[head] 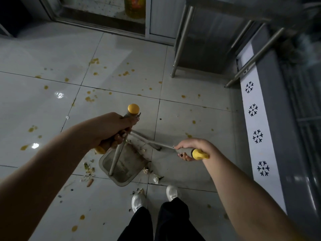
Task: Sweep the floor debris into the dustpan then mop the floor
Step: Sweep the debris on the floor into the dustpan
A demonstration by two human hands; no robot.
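Observation:
My left hand (111,131) grips the grey, yellow-capped handle (133,109) of the dustpan (121,169), which sits on the tiled floor just ahead of my feet. A second yellow piece shows under that hand. My right hand (191,148) holds the grey, yellow-ended grip of the broom (152,142). Its thin shaft slants left and down toward the dustpan's far side, and the bristles are blurred there. Food scraps (88,169) and garlic skins (155,179) lie on both sides of the pan. Yellow spots (89,99) dot the wet tiles.
My white shoes (138,200) stand close behind the dustpan. A steel table on legs (180,49) stands ahead on the right. A grey chest with a snowflake band (257,136) lines the right side. A yellow bottle (135,7) sits by the far door frame.

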